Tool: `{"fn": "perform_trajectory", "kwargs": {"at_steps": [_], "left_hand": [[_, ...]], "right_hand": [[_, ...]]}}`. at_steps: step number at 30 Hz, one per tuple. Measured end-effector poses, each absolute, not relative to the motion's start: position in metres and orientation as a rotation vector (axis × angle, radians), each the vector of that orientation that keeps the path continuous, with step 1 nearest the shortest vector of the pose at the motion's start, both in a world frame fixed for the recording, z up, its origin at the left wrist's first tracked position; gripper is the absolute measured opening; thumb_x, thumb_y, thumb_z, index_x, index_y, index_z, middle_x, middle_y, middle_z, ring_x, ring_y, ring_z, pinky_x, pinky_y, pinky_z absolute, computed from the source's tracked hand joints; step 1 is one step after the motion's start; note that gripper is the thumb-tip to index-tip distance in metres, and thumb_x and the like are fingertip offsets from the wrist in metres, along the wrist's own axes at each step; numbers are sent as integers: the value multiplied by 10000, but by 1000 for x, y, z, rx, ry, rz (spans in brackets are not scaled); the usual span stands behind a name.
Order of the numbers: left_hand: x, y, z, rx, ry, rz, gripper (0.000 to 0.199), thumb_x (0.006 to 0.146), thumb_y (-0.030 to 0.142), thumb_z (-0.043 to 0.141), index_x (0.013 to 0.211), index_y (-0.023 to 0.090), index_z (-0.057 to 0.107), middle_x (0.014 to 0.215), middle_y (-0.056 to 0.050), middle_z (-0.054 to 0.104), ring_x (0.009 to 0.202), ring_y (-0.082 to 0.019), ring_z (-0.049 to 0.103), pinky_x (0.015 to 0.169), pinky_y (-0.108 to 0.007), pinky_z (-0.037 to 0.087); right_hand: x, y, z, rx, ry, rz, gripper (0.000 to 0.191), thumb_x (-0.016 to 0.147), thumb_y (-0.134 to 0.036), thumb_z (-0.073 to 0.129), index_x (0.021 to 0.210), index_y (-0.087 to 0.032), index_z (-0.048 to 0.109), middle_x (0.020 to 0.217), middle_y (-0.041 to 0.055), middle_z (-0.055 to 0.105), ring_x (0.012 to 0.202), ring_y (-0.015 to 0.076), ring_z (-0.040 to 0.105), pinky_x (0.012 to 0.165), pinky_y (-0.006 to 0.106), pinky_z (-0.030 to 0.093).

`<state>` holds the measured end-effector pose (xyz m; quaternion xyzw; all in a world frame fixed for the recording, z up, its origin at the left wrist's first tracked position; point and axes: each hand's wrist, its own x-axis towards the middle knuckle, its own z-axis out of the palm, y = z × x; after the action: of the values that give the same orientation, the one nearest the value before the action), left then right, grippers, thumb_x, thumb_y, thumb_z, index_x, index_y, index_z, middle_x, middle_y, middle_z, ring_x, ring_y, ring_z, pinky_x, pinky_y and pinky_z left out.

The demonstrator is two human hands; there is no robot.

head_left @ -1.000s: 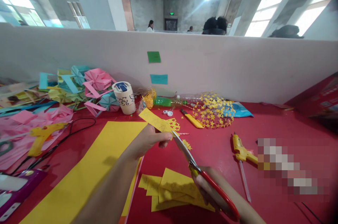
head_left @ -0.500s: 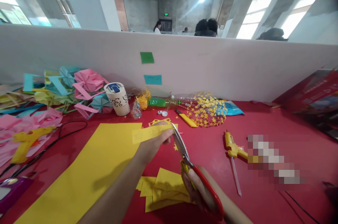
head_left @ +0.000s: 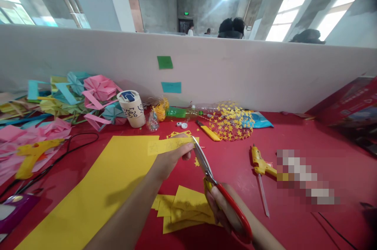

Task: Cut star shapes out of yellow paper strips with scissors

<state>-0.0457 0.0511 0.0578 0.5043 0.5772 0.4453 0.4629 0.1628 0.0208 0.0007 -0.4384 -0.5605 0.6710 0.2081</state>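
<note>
My left hand pinches a strip of yellow paper with small star outlines drawn on it. In my right hand are red-handled scissors, their blade tips at the strip's right end, right by my left thumb. Small cut yellow stars lie on the table just beneath the blades. Below my hands sits a loose stack of yellow paper pieces. A large yellow sheet spreads under and left of my left forearm.
Behind my hands are a yellow utility knife, a bottle covered in yellow stars and a white patterned cup. Yellow glue guns lie right and left. Folded paper pieces pile at the left; a white partition stands behind.
The strip has tilted slightly so its drawn stars show more clearly. Both hands stay nearly in place, with the scissors still at the strip's end.
</note>
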Motion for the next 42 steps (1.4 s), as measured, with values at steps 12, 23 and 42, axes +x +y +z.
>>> {"fn": "perform_trajectory", "kwargs": {"at_steps": [12, 23, 42], "left_hand": [[-49, 56, 59, 1206, 1200, 1278, 331, 808, 328, 617, 520, 174, 569, 565, 6, 557, 617, -125, 517, 652, -253, 400], [-53, 59, 68, 1133, 1066, 1397, 142, 817, 231, 609, 693, 166, 586, 584, 26, 608, 570, -95, 518, 597, -228, 409], [-54, 58, 71, 1209, 1112, 1269, 178, 814, 248, 592, 660, 161, 588, 584, 21, 587, 562, -101, 501, 589, -239, 403]], "right_hand": [[167, 28, 17, -1162, -1724, 1819, 566, 761, -776, 439, 629, -227, 395, 444, -52, 410, 344, 82, 374, 363, 213, 317], [169, 28, 13, -1188, -1766, 1817, 578, 787, -777, 395, 687, -210, 439, 477, -41, 444, 353, 84, 388, 350, 202, 305], [166, 23, 26, -1286, -1748, 1755, 527, 797, -701, 468, 593, -216, 448, 475, -26, 431, 398, 108, 386, 425, 246, 310]]}}
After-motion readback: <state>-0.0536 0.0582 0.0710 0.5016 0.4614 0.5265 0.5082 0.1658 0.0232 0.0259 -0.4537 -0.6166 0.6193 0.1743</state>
